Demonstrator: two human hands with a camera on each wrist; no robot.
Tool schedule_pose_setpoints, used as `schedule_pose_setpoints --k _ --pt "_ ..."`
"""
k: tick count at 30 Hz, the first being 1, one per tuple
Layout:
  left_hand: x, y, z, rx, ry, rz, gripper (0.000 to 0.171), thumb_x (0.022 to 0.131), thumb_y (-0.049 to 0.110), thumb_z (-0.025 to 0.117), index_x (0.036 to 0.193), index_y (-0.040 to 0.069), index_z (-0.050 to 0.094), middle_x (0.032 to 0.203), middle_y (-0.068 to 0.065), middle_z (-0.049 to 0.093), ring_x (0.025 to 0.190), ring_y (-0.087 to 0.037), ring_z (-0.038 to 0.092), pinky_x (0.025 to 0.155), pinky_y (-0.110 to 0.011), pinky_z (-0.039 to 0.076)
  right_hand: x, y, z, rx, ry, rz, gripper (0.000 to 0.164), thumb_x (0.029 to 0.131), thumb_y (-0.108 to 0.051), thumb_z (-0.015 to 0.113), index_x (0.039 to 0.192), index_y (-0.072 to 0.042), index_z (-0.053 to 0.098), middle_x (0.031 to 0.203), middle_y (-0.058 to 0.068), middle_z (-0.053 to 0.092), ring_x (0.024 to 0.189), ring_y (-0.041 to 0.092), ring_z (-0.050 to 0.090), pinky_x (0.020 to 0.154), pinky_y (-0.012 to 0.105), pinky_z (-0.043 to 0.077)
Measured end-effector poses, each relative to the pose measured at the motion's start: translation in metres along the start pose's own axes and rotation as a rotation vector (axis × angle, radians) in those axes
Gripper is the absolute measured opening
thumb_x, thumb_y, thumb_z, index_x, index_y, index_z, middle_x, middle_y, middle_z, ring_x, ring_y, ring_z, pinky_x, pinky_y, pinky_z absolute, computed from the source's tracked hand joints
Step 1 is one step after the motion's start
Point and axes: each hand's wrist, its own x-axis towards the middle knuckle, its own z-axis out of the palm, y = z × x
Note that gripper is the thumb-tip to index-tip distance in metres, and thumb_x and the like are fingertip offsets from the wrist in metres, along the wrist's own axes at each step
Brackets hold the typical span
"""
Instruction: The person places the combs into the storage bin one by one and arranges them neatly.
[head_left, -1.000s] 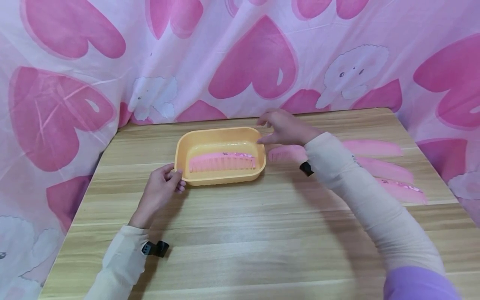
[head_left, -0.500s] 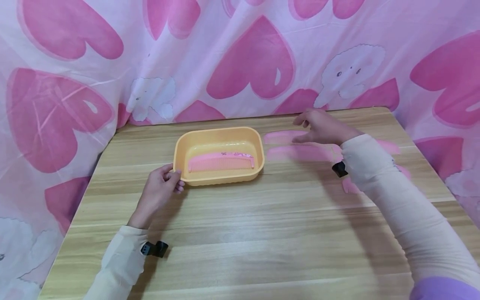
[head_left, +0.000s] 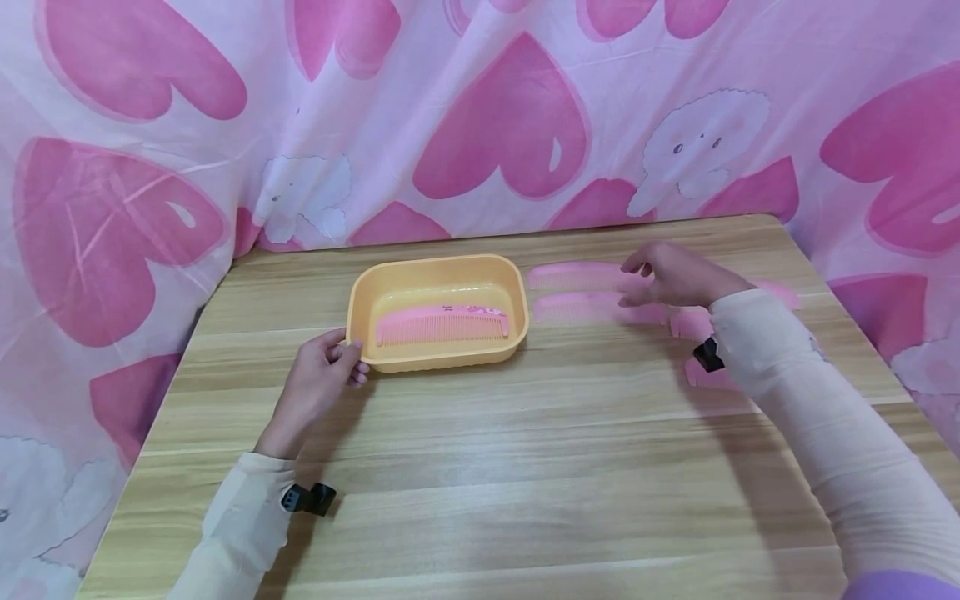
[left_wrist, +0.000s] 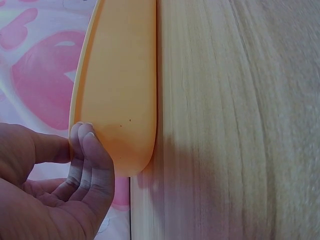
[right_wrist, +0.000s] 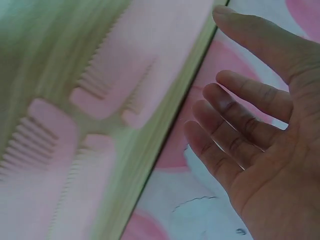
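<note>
A yellow plastic basin [head_left: 438,364] stands on the wooden table with one pink comb [head_left: 442,325] lying inside, teeth toward the front. My left hand [head_left: 321,375] pinches the basin's rim at its near left corner; the left wrist view shows thumb and fingers [left_wrist: 92,155] on either side of the edge. My right hand [head_left: 682,275] hovers above the pink combs to the right of the basin, holding nothing, its fingers [right_wrist: 220,135] loosely spread. Beneath it lie a back comb [head_left: 570,275] and a nearer comb [head_left: 573,308], partly covered by the hand.
More pink combs lie further right, among them one low comb [head_left: 705,375] and one far comb [head_left: 780,293], partly hidden by the right sleeve [head_left: 787,392]. A pink heart-patterned cloth [head_left: 502,125] hangs behind the table's back edge.
My right hand has moved rightward from the basin's right end to over the combs, and slightly nearer in the last half second. The left hand stays on the basin rim.
</note>
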Motion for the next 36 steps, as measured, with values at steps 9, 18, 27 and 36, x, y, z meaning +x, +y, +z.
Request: schedule_pose_setpoints --k 9,18,27,36 --pt "-0.001 0.000 -0.001 0.000 0.001 0.013 0.043 0.108 0.013 0.047 0.144 -0.011 0.045 0.091 -0.019 0.066 0.073 -0.012 0.065 0.067 -0.024 0.060 -0.004 0.019 0.018 0.031 -0.006 0.011 0.059 0.080 -0.020 0.088 0.122 0.014 0.063 0.117 0.027 0.065 0.108 0.039 0.060 0.092 0.056 0.053" --pt "-0.001 -0.001 -0.001 0.002 -0.003 0.022 0.043 0.108 0.013 0.047 0.144 -0.011 0.045 0.090 -0.018 0.066 0.073 -0.012 0.065 0.067 -0.024 0.060 -0.006 0.029 0.028 0.004 -0.044 0.051 0.065 0.081 -0.025 0.087 0.126 0.013 0.061 0.118 0.026 0.062 0.107 0.038 0.058 0.094 0.056 0.051" --pt "-0.002 0.001 -0.002 0.005 -0.003 -0.003 0.044 0.109 0.018 0.047 0.144 -0.009 0.045 0.092 -0.016 0.066 0.075 -0.013 0.065 0.068 -0.024 0.060 -0.005 0.031 0.029 -0.015 -0.094 0.035 0.055 0.085 -0.018 0.084 0.127 0.011 0.062 0.113 0.019 0.061 0.095 0.029 0.055 0.085 0.045 0.053" --pt "-0.001 0.001 -0.001 0.001 -0.005 -0.001 0.045 0.108 0.015 0.047 0.146 -0.010 0.043 0.094 -0.018 0.066 0.075 -0.013 0.065 0.068 -0.024 0.060 0.000 0.033 0.028 -0.056 -0.115 0.007 0.050 0.080 -0.017 0.087 0.116 0.012 0.067 0.101 0.014 0.066 0.090 0.026 0.056 0.080 0.042 0.053"
